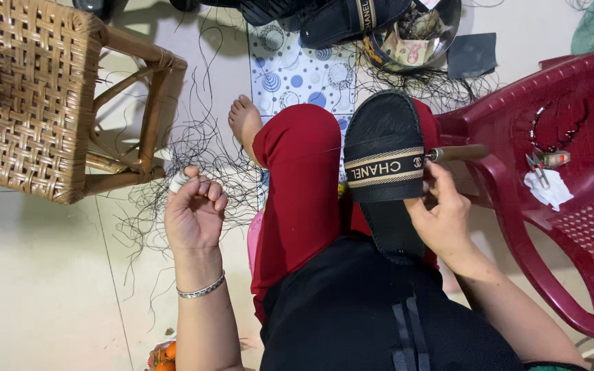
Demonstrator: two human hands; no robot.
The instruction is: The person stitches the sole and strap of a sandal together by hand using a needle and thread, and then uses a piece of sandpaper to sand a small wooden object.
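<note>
The black slide sandal with a striped band point(383, 161) rests on the knee in red trousers point(297, 185). The right hand point(441, 213) has its fingers closed around a wooden-handled awl point(458, 152) beside the sandal. The left hand point(194, 209) is raised to the side, its fingers curled on a thin black thread point(297, 152), and one of them wears a white wrap point(179, 181).

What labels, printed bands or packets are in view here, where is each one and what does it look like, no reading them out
Lettered band: across the black slipper on the lap, beside the right hand; black strip, pale lettering, tan striped edges.
Second lettered band: on another black slipper at the top edge; dark strip, tan edges.
Printed paper packets: in the metal bowl at top; crumpled, beige with red and green print.
</note>
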